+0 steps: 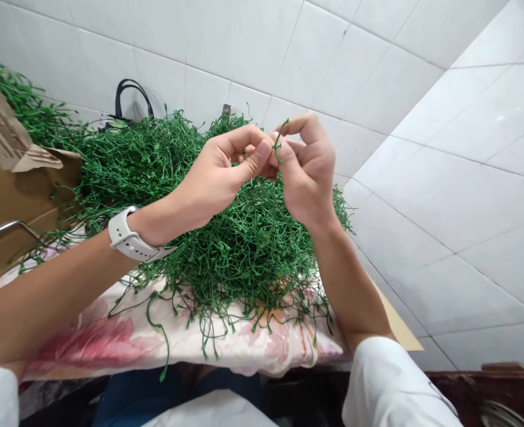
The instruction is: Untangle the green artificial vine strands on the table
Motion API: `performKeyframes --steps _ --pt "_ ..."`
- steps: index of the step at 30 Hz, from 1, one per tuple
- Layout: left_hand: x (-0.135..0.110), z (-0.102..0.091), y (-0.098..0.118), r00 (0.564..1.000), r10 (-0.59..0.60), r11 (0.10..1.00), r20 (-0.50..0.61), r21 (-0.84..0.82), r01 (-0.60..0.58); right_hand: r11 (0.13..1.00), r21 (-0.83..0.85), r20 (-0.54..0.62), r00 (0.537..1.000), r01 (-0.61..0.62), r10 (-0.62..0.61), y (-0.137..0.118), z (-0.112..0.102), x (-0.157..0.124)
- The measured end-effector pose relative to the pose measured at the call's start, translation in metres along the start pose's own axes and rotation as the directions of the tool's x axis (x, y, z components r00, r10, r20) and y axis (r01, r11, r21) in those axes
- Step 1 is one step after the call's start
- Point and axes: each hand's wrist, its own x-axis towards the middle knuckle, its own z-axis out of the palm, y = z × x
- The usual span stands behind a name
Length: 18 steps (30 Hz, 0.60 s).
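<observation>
My left hand [226, 172] and my right hand [309, 169] are raised together above a big heap of thin green stems [208, 231]. Both hands pinch one short green stem [278, 144] between thumbs and fingertips, the fingers curled closed around it. A white watch [126, 238] sits on my left wrist. The heap lies on a flowered cloth [164, 341] spread in front of me.
A brown cardboard box [8, 184] with more green stems stands at the left, with a metal bar [4, 228] beside it. A black bag handle [131, 98] shows behind the heap. White floor tiles [457, 196] surround everything; a dark wooden edge [488, 379] lies at the lower right.
</observation>
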Motion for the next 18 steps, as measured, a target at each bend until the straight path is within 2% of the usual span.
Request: performKeyframes --steps 4,7,12,14,18 --pt "-0.003 0.005 0.0 0.997 0.027 1.0 -0.065 -0.005 -0.027 1.0 0.004 -0.015 1.0 -0.007 0.007 0.007 0.006 -0.002" --pt "-0.006 0.007 -0.003 0.995 -0.045 0.998 -0.092 -0.045 0.041 0.997 -0.047 -0.071 0.995 0.068 -0.071 0.003 0.01 -0.004" --pt "-0.009 0.01 -0.009 0.991 -0.133 0.985 -0.021 -0.109 0.13 0.981 -0.177 -0.125 0.987 0.082 -0.105 -0.008 0.017 -0.009" --pt "-0.008 0.01 -0.009 0.992 -0.128 0.986 0.005 -0.106 0.128 0.984 -0.158 -0.111 0.988 0.087 -0.106 -0.009 0.017 -0.009" --pt "-0.006 0.009 -0.003 0.982 -0.181 0.975 0.047 -0.12 0.185 1.0 -0.006 0.005 1.0 0.007 -0.007 -0.009 0.011 -0.006"
